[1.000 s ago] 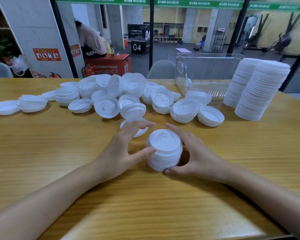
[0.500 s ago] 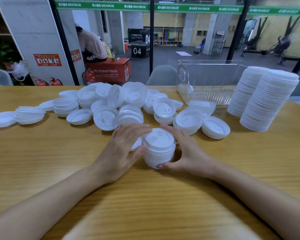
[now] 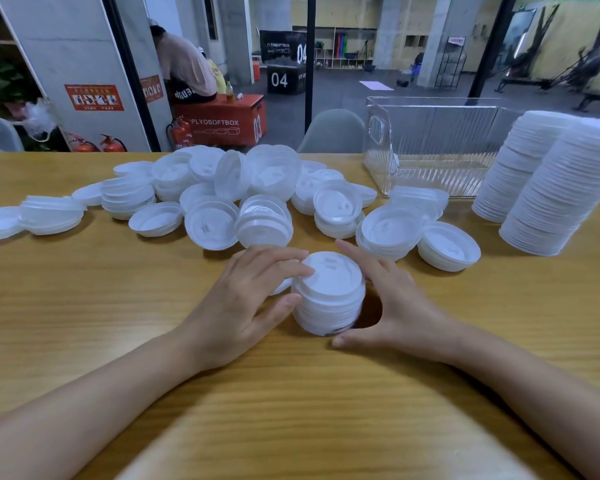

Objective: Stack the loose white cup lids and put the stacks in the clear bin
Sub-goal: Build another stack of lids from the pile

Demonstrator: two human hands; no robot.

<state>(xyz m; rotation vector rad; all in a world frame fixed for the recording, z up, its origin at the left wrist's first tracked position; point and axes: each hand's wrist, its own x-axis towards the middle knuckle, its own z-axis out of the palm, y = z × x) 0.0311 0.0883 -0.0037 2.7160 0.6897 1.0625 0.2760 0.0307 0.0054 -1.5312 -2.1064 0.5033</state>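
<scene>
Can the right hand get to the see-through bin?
Probably yes: the right hand cups the short stack of white lids, and only low loose white lids lie before the clear ribbed plastic bin.

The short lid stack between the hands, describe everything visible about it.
The short stack is several white, thin plastic-looking cup lids nested dome-up, standing upright on the wooden table. The top lid shows a small sip slot. The left hand grips its left side, fingertips on the top rim; the right hand cups its right side.
</scene>
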